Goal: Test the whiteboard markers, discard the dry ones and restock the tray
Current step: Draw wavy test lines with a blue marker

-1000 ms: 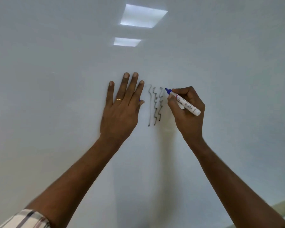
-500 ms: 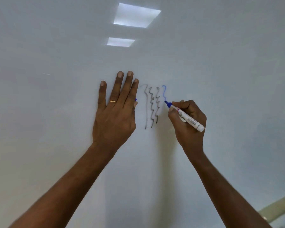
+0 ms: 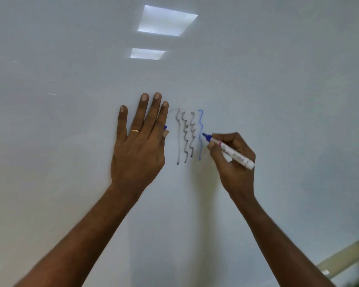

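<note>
My right hand [image 3: 234, 170] grips a white marker [image 3: 234, 156] with a blue tip, uncapped. Its tip rests at the whiteboard [image 3: 278, 100], just right of a fresh wavy blue line [image 3: 199, 121]. Left of that line are three grey-black squiggles [image 3: 184, 137], the leftmost one faint. My left hand [image 3: 139, 150] lies flat against the board with its fingers stretched upward. A small blue cap [image 3: 165, 127] peeks out between its index finger and thumb, and most of the cap is hidden.
The glossy board fills nearly the whole view and reflects two ceiling lights [image 3: 166, 20] at the top. A pale strip of frame or ledge [image 3: 340, 257] shows at the bottom right corner, with something green beyond it.
My right hand drew the blue line downward from the top to its full length. The tip now sits back up beside the line's middle. My left hand stayed flat on the board.
</note>
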